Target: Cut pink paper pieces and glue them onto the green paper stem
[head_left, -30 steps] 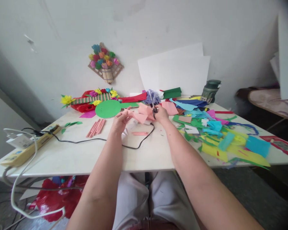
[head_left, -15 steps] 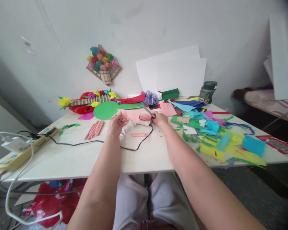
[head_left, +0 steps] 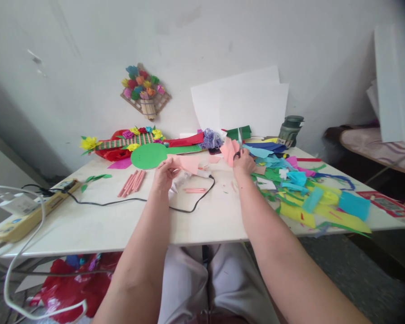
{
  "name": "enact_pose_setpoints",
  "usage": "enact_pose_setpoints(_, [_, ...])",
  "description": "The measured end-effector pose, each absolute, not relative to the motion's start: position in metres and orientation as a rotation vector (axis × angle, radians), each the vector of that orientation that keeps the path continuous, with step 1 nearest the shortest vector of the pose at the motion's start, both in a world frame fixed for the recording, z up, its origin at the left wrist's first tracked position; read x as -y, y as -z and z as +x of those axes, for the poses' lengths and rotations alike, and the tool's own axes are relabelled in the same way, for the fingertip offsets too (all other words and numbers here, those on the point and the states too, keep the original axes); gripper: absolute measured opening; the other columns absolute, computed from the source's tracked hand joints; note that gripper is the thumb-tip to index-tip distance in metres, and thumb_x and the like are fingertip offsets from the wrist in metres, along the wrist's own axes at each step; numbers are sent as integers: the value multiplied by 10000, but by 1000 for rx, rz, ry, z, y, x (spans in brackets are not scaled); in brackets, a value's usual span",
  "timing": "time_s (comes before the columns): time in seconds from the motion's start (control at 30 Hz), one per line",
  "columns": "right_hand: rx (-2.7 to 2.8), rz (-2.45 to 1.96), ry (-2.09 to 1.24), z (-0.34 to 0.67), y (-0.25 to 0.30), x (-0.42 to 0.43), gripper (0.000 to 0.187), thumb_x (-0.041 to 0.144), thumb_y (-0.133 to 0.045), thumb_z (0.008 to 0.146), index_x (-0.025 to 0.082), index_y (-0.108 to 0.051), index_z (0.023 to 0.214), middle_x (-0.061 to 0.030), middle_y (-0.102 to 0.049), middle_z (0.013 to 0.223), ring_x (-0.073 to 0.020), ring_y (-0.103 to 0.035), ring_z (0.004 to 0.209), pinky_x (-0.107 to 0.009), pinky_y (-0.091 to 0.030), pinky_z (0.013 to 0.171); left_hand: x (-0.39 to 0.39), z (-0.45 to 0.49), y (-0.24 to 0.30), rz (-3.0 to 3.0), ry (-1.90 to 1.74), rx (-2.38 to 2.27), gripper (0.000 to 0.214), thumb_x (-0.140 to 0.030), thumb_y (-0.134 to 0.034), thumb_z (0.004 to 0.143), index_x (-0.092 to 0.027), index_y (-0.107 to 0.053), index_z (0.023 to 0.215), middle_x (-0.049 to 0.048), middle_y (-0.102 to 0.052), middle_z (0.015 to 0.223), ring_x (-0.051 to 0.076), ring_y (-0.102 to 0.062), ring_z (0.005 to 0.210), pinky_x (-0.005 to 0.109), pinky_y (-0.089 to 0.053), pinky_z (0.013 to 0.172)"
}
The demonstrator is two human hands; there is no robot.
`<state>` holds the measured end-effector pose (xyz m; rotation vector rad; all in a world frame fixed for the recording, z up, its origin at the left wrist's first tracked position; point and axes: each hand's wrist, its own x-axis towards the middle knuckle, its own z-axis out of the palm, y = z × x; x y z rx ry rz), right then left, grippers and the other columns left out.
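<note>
My left hand (head_left: 164,173) is closed on a strip of pink paper (head_left: 185,163), held just above the white table (head_left: 121,216). Farther right, my right hand (head_left: 245,163) is closed on a pair of scissors (head_left: 239,143) with the blades pointing up, and a second pink paper piece (head_left: 229,150) sticks up beside the blades. A short pink roll (head_left: 195,190) lies on the table between my arms, near a black cable (head_left: 189,204).
Several pink paper rolls (head_left: 132,182) and a green paper disc (head_left: 149,155) lie left of my hands. A heap of coloured paper scraps (head_left: 307,193) covers the right side. A power strip (head_left: 23,216) sits at the left edge. White sheets (head_left: 249,105) lean on the wall.
My right hand has moved to the right and up with the scissors, taking a pink piece away from the strip. My left hand stayed in place with the rest.
</note>
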<state>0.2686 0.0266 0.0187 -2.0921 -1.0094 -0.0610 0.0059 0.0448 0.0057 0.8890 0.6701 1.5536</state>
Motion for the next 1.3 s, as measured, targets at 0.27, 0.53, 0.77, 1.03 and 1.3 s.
enact_pose_setpoints(0.27, [1315,-2078,50,252,-18,-32,372,372,-487,833,202,-585,1149,-141,-654,1017,-271,-613,946,-356,-447,756,-46,6,-3,873,-1551,-744,283,-301,-751,577,-166,-534,698,-42,-597,522,81,-556,426,179,-455,447])
enact_pose_setpoints(0.53, [1519,-2252,-91,249,-16,-35,359,303,-618,726,137,-666,1041,-189,-644,1071,-285,-614,992,-348,-470,764,-46,6,-4,868,-1543,-759,283,-304,-751,576,-171,-516,661,-46,-586,502,84,-554,420,193,-469,474])
enact_pose_setpoints(0.77, [1634,-2283,-22,242,-9,-37,365,203,-601,720,103,-657,1066,-205,-626,1091,-311,-559,1069,-408,-438,852,-48,2,-4,843,-1619,-700,237,-284,-733,605,-172,-553,712,-33,-614,519,93,-587,460,190,-488,510])
enact_pose_setpoints(1.03, [1557,-1981,61,231,-15,-31,297,213,-413,834,171,-683,950,-148,-657,1019,-261,-579,992,-341,-430,783,-51,-3,-4,762,-1691,-624,271,-277,-748,597,-191,-536,743,-50,-652,630,88,-636,579,206,-513,638])
enact_pose_setpoints(1.3, [1368,-1183,-848,204,-5,-35,152,287,-561,707,149,-626,721,14,-581,552,-93,-465,453,-209,-358,441,-47,6,-5,793,-1660,-604,294,-228,-770,590,-182,-519,735,-62,-615,583,91,-628,536,207,-513,615])
